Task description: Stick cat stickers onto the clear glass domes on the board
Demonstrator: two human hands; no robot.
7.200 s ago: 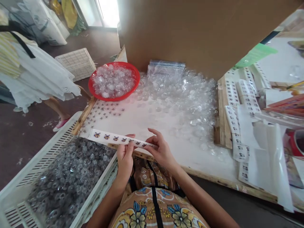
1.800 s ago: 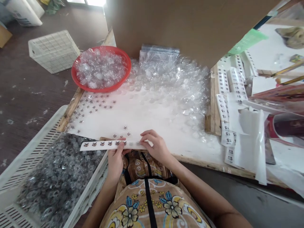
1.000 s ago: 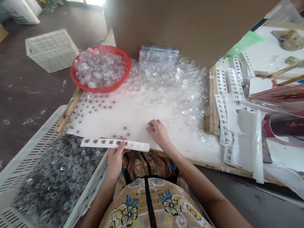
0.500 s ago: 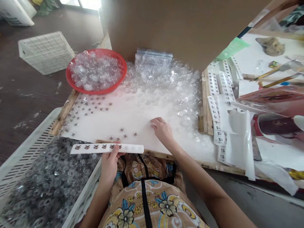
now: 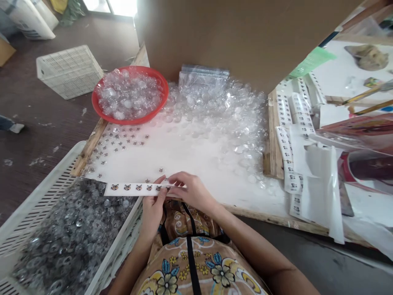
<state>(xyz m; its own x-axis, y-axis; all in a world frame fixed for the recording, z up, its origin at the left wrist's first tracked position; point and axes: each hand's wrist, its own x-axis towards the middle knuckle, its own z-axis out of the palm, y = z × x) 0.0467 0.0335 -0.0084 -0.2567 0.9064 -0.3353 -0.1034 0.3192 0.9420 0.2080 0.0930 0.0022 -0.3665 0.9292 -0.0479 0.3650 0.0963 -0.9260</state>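
Observation:
My left hand (image 5: 154, 207) is closed on a white sticker strip (image 5: 133, 189) printed with a row of small animal-face stickers, thumb on top. The strip lies level over the near edge of the white board (image 5: 172, 151). Curled at the strip's right end, my right hand (image 5: 193, 190) has its thumb and fingers against it and covers that end. Whether a loose sticker sits between those fingertips is hidden. Just beyond the hands, a few loose animal-face pieces (image 5: 161, 169) lie on the board, and several more (image 5: 124, 142) are scattered at its left.
A red basin (image 5: 94, 107) of clear plastic pieces stands at the back left. Clear discs (image 5: 236, 123) cover the board's back and right. A white crate (image 5: 97, 262) of small clear pieces is at lower left. More sticker strips (image 5: 287, 153) lie right, past a wooden edge (image 5: 273, 139).
My right hand has come left and nearer from over the board to the strip's right end. My left hand keeps hold of the strip. The view has shifted slightly.

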